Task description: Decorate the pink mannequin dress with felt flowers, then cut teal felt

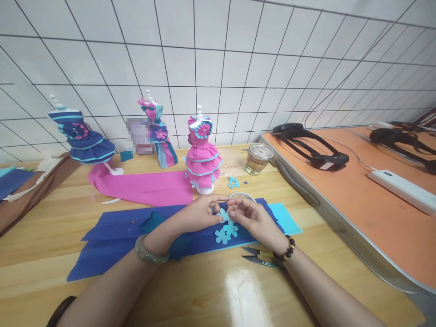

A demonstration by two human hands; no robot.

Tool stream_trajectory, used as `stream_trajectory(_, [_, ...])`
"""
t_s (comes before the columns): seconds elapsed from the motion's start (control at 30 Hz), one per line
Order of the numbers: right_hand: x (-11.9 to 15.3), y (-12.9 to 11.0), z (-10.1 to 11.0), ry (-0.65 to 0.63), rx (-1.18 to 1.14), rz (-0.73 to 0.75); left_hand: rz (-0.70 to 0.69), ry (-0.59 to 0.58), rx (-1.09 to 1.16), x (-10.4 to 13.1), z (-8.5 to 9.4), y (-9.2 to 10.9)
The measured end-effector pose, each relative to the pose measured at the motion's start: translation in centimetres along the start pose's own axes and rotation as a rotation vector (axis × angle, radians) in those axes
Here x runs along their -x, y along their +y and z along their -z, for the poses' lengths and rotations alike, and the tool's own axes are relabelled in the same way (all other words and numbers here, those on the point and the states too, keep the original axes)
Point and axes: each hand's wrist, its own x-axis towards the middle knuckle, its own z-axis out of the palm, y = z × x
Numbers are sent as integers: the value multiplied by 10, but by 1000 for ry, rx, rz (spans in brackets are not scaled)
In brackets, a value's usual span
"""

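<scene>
My left hand and my right hand meet over dark blue crepe paper. Between their fingertips is a light blue paper flower; the left thumb and fingers pinch its left edge, and the right fingers curl at its right side. Just below lie two more light blue flowers, one overlapping the other. Behind the hands, a roll of tape is partly hidden. Small scissors lie beneath my right wrist. What the right fingertips grip is too small to tell.
Three small dress forms in paper dresses, blue, mixed and pink, stand at the back. Pink paper lies before them. A lidded glass cup stands right of centre. Black headsets and a white power strip rest on the orange surface.
</scene>
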Motion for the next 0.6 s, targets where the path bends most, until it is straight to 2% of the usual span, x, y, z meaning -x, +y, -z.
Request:
stream_trajectory(0.13, [0,4,1,-72,-78,-76,-1,0,4,0,6,1])
stream_trajectory(0.23, [2,9,0,-93,-54,-114,7,14,5,1,8,3])
stream_trajectory(0.6, [6,3,-7,-83,95,-99,-1,25,3,5,10,13])
